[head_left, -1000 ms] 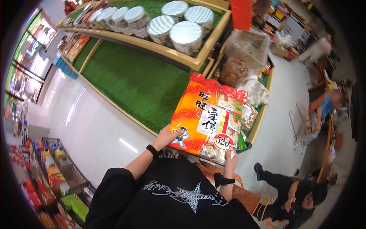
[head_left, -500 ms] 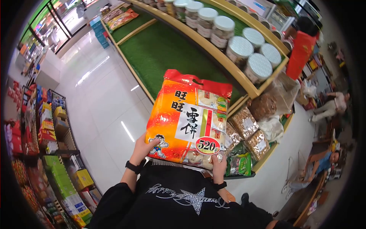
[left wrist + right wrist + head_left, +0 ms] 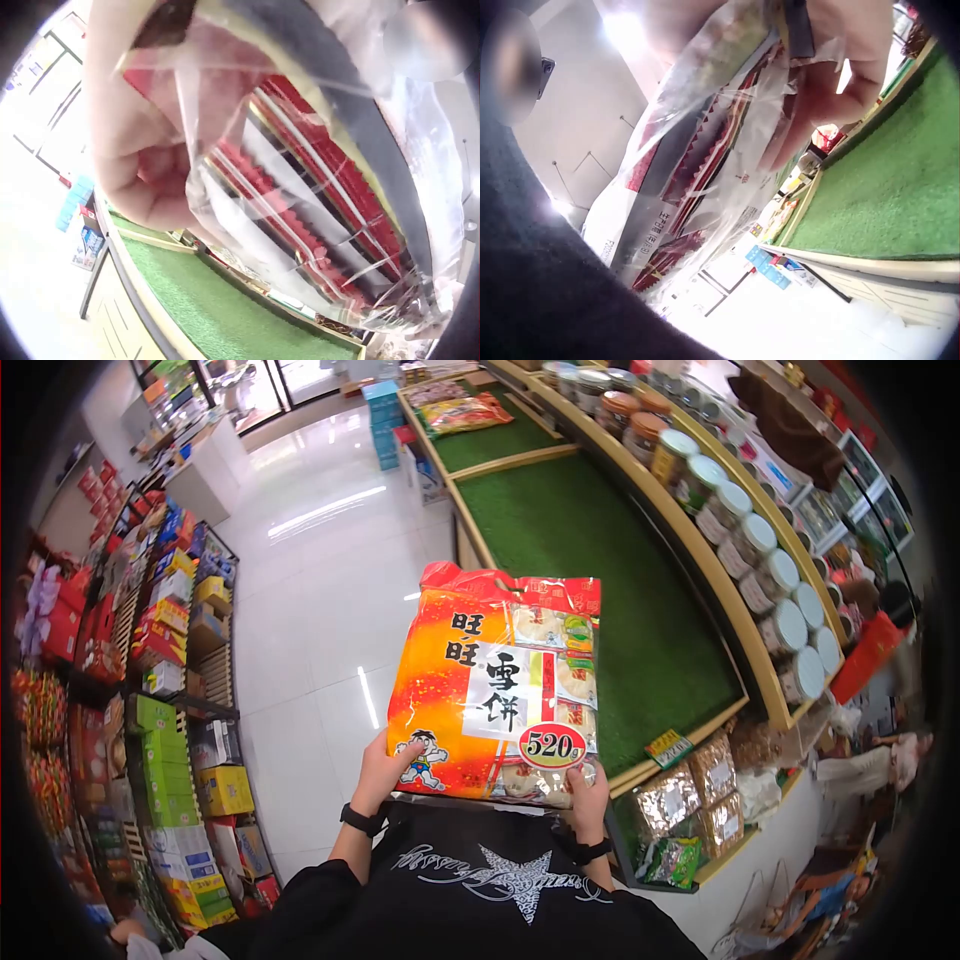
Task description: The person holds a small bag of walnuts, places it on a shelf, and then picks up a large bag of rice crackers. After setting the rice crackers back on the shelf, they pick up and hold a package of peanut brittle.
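A large orange and red bag of rice crackers is held in front of my chest, its printed front facing up toward me. My left hand grips its lower left corner, thumb over the printed cartoon figure. At the lower right corner my right hand pinches the bag, thumb on the front near the 520 g label. In the left wrist view, curled fingers lie behind clear film, with red-edged inner packets showing through. The right wrist view shows the bag's underside and fingers bent behind it.
A display stand with green turf lies ahead and to the right. Lidded jars line its upper tier. Packaged snacks fill a lower section near my right hand. Stocked shelves stand on the left, beside a tiled aisle.
The view has swung leftward, so the stand and jars now sit farther right. Both hands keep hold of the rice cracker bag, which has come away from over the stand's corner toward the aisle.
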